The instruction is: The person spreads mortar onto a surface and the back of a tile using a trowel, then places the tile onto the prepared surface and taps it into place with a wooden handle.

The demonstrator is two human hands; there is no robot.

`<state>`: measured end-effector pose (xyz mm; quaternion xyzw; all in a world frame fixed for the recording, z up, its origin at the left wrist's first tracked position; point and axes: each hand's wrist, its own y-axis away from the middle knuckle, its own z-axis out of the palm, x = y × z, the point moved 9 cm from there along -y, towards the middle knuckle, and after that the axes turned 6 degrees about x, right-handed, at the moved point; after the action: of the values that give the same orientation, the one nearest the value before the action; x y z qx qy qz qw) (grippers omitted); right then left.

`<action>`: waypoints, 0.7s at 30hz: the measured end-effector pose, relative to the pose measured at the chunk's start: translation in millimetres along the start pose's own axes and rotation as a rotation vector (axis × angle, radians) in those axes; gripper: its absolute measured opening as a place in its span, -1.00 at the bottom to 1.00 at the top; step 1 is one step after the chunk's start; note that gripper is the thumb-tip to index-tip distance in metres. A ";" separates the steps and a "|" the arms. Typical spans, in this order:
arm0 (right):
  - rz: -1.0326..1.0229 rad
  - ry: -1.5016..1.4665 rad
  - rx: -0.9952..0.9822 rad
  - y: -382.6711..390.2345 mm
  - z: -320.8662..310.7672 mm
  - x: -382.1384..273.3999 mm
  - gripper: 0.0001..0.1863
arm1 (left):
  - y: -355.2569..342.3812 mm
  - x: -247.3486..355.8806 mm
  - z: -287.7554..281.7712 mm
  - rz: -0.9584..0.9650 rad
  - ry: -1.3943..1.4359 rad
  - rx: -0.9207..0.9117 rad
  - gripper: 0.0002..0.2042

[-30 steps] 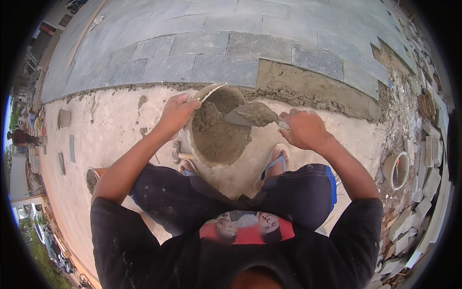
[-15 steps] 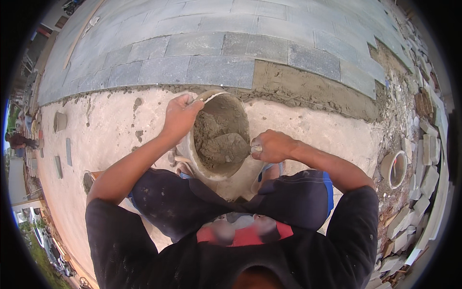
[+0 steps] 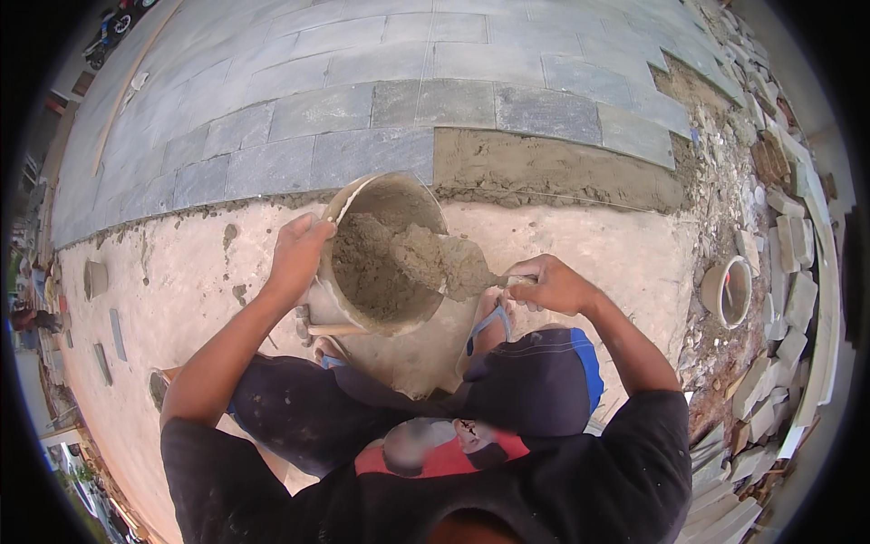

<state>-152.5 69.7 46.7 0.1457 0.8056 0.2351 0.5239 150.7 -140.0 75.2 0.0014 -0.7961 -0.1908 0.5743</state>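
Mortar heap (image 3: 444,261) — now across bucket rim (image 3: 348,199)

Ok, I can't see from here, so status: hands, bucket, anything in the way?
Left hand gripping bucket by rim. Right hand holding trowel, mortar heaped on it, over bucket's right edge. More mortar inside. Hammer lying close beside bucket.

Paving site, seemingly outdoors: slabs (image 3: 372,159), mortar (image 3: 426,258).
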 end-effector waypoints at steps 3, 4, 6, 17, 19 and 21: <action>-0.006 -0.024 0.205 9.8 -39.4 13.3 -0.66 | -1.0 0.8 2.2 -0.014 -0.036 -0.020 -0.88; -0.018 0.005 0.292 11.8 -52.3 13.4 -0.65 | -0.4 0.4 1.2 -0.018 -0.060 -0.029 -0.88; -0.113 0.147 0.499 12.6 -78.9 13.2 -0.62 | 3.1 1.0 0.0 -0.014 -0.064 -0.031 -0.86; 0.017 0.601 0.989 -88.8 -119.3 78.9 -0.51 | 13.2 -0.9 -10.3 -0.070 -0.047 -0.047 -0.85; 0.014 0.611 0.907 -88.7 -117.2 76.8 -0.52 | 16.2 1.8 -11.9 -0.117 -0.057 -0.058 -0.86; 0.054 0.678 0.713 -96.4 -114.2 75.6 -0.52 | 20.5 4.4 -11.2 -0.116 -0.054 -0.050 -0.86</action>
<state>-286.5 -1.4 -24.3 0.2520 0.9570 -0.0075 0.1437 163.9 -125.3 88.5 0.0280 -0.8050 -0.2433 0.5404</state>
